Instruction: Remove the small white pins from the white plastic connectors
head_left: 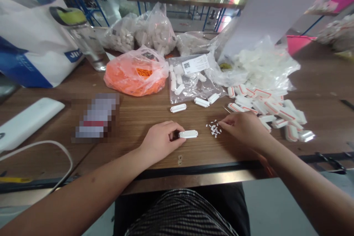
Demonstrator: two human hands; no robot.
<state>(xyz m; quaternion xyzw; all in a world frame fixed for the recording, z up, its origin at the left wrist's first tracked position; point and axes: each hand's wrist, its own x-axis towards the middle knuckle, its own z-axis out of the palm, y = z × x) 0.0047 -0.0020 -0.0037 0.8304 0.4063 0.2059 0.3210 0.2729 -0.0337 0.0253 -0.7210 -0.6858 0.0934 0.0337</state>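
Observation:
My left hand [160,142] grips the left end of a white plastic connector housing [189,134] between thumb and fingers, its face with rows of small holes turned up. To the right, my right hand [243,129] is closed in a pinch at the edge of a small heap of tiny white plugs [214,129]. What its fingertips hold is too small to make out. A thin pointed metal pin [226,109] shows just beyond this hand; I cannot tell whether the hand holds it. Several loose white housings [178,108] lie farther back.
At the right is a pile of white housings with orange strips [276,108]. Behind stand an orange-filled plastic bag [135,77], a labelled clear bag [195,77] and more clear bags [155,31]. On the left are a blurred-out flat object [96,116], a white device [30,121] and a bottle [87,40].

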